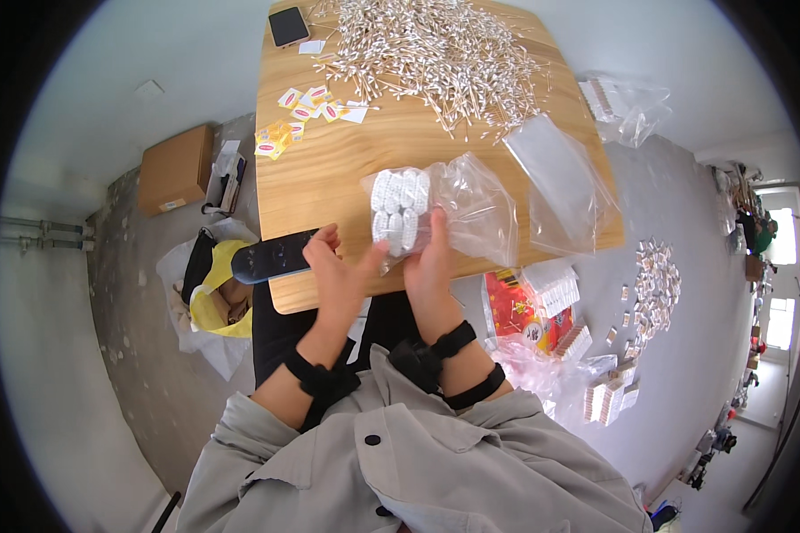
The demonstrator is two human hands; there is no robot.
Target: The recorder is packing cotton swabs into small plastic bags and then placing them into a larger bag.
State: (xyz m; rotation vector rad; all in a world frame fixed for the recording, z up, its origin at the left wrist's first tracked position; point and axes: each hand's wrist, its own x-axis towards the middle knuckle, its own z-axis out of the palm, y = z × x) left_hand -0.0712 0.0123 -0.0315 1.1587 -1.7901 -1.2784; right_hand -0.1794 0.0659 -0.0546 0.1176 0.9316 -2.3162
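Centrally, clear bag point(471, 209) of white packets point(400, 209) between hands.

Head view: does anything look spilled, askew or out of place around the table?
Yes. Small packets lie scattered on the floor right of the table, not stacked. Cotton swabs sprawl in a loose heap across the tabletop. Both hands hold a clear bag of white bundles.

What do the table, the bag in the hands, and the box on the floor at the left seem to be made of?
Table: wood or wood-look laminate, light, smooth, with visible grain lines.
Bag: thin clear plastic film, glossy and wrinkled; the white pieces show through it. Both the left hand and the right hand grip it.
Box: most likely cardboard, plain matte brown.
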